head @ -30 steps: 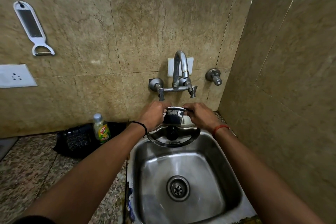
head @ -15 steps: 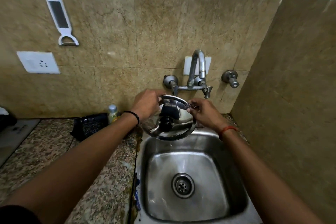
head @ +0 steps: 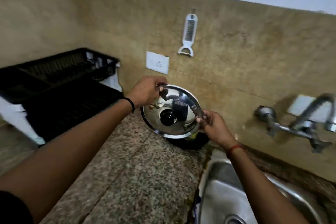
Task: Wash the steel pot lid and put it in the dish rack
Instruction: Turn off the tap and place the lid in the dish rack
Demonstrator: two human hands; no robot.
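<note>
The steel pot lid point(head: 180, 107), round and shiny with a black knob in its middle, is held in the air over the granite counter, its knob side facing me. My left hand point(head: 147, 91) pinches the lid's upper left rim. My right hand point(head: 212, 125) pinches its right rim. The black plastic dish rack point(head: 60, 85) stands on the counter to the left of the lid, by the wall.
The steel sink point(head: 227, 192) is at the lower right, with the wall tap point(head: 307, 120) above it. A dark tray point(head: 189, 142) lies on the speckled counter point(head: 138, 174) under the lid. A white grater point(head: 189, 35) and a socket plate point(head: 157, 62) are on the tiled wall.
Both hands have carried the lid left, away from the tap and sink, to above the counter. My view has swung left and the dish rack has come into sight.
</note>
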